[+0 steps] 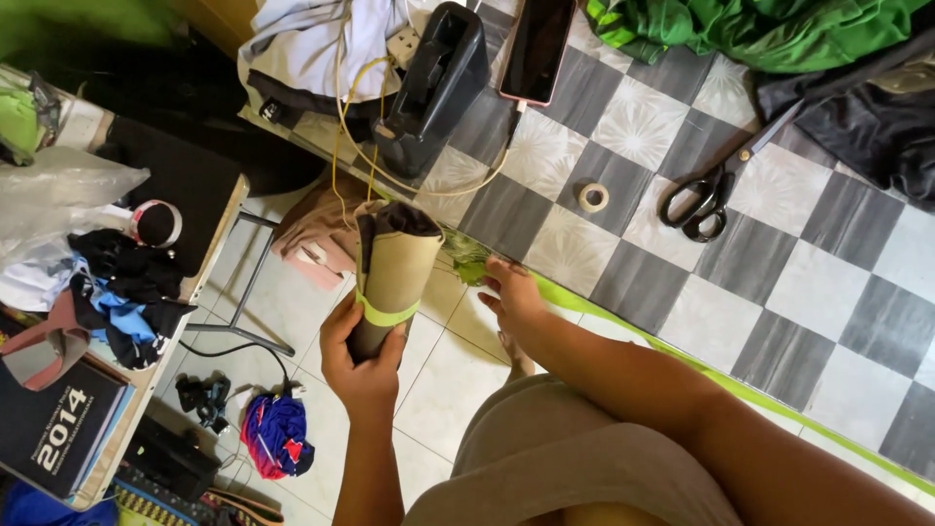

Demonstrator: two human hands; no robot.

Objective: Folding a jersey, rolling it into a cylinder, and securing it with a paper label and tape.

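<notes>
My left hand [362,362] grips a rolled brown paper bundle [393,273] with dark cloth inside, bound by a yellow-green band. The roll stands upright in front of the table edge. My right hand [510,290] reaches to the edge of the checkered table [779,292] and pinches a piece of green fabric [469,265] there. A bright green strip runs along that table edge under my right forearm.
On the table lie black scissors [703,195], a small tape roll [592,198], a phone [538,47], a black iron [433,86] with a yellow cord, and green cloth [760,29]. A side table [185,185] at the left carries clothes, a plastic bag and a book. Bundles lie on the tiled floor.
</notes>
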